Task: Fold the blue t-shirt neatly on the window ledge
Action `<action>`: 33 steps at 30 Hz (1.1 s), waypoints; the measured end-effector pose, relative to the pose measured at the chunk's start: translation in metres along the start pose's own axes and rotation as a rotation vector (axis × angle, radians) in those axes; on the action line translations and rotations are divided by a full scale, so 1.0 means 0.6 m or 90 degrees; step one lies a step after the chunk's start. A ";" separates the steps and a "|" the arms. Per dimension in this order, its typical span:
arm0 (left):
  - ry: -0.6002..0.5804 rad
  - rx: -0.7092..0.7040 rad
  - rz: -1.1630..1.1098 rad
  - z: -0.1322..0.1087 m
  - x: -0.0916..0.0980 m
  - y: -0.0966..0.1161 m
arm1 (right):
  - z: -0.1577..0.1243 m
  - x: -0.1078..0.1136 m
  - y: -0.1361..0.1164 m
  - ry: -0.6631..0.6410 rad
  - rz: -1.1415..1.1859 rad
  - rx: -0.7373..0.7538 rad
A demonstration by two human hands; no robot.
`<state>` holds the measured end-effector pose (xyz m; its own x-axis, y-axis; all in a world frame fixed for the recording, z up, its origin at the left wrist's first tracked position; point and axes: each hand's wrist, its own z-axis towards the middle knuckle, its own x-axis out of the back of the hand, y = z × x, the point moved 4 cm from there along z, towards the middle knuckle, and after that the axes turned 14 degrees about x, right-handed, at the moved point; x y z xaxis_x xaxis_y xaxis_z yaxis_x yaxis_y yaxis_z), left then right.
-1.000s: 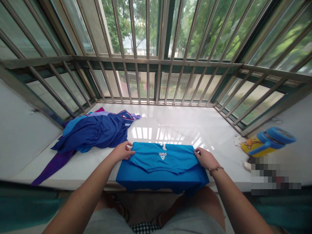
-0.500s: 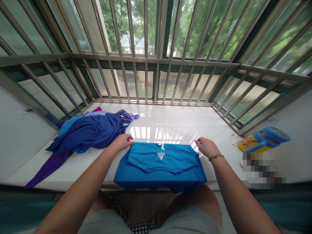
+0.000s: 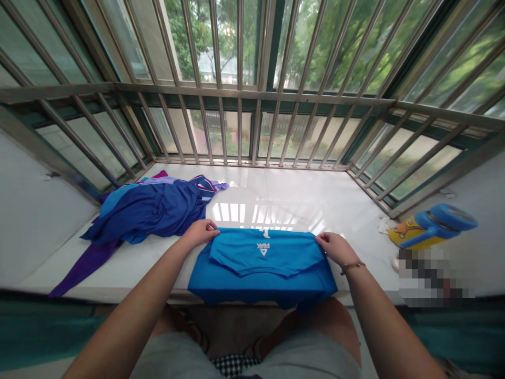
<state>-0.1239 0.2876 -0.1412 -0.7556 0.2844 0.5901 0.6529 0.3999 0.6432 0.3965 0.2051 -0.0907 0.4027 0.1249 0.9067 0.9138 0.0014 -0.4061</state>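
A bright blue T-shirt (image 3: 236, 255) with a white PEAK print lies partly folded on the white sill, its lower part hanging over the front edge. The neckline of the folded layer faces me. My left hand (image 3: 202, 231) pinches the far left corner of the fold between thumb and fingers. At the far right corner, my right hand (image 3: 332, 246), with a thin bracelet on its wrist, pinches the cloth in the same way.
A heap of dark blue and purple clothes (image 3: 150, 210) lies to the left. On the right stands a blue and yellow bottle (image 3: 434, 226), beside a blurred-out item. Metal bars (image 3: 252, 95) close off the window behind the white sill (image 3: 284, 189).
My right hand has come down onto the far right corner of the T-shirt and closed on it. The left hand stays at its corner. The view has shifted slightly.
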 end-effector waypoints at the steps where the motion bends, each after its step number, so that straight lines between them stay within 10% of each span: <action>1: 0.002 -0.002 0.005 -0.001 0.000 0.001 | 0.000 0.004 0.006 0.009 -0.029 -0.015; 15: 0.171 -0.122 0.092 -0.026 -0.009 -0.018 | -0.146 -0.060 0.045 0.047 -0.043 -0.094; 21: 0.152 -0.113 0.095 -0.023 -0.006 -0.011 | -0.126 -0.033 0.058 0.082 -0.056 -0.124; 33: 0.094 -0.064 0.034 -0.008 -0.001 -0.013 | -0.042 -0.039 -0.051 0.027 -0.191 -0.007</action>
<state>-0.1282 0.2802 -0.1445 -0.7087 0.1689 0.6850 0.6994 0.2966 0.6503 0.3604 0.1772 -0.0965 0.1157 0.0789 0.9901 0.9928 0.0214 -0.1177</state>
